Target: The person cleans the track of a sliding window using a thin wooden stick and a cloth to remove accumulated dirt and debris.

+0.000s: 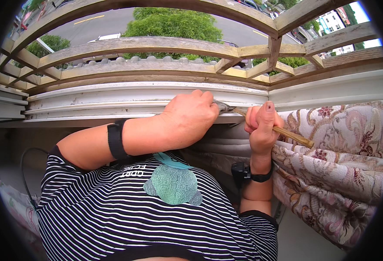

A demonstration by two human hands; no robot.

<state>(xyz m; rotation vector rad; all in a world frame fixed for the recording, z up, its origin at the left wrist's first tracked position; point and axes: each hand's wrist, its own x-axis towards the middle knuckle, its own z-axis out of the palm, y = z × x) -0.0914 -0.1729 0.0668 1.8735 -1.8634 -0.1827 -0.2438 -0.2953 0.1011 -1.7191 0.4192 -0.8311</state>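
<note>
My right hand (264, 125) is closed around a thin wooden stick (294, 137), its thumb pointing up. One end of the stick sticks out to the lower right. The other end meets a dark grey, cloth-like piece (224, 107) between my hands. My left hand (191, 119) is curled in a fist against the grey piece and seems to grip it; the fingertips are hidden. Both hands are over the white window frame (113, 94), whose grooved tracks show dark dirt marks. A black band is around each wrist, the right one with a small black device.
A weathered wooden lattice (139, 45) stands just beyond the frame, with roof tiles, trees and a road outside. A patterned curtain (335, 163) hangs bunched at the right, close to my right forearm. A black cable (23, 169) loops at the left.
</note>
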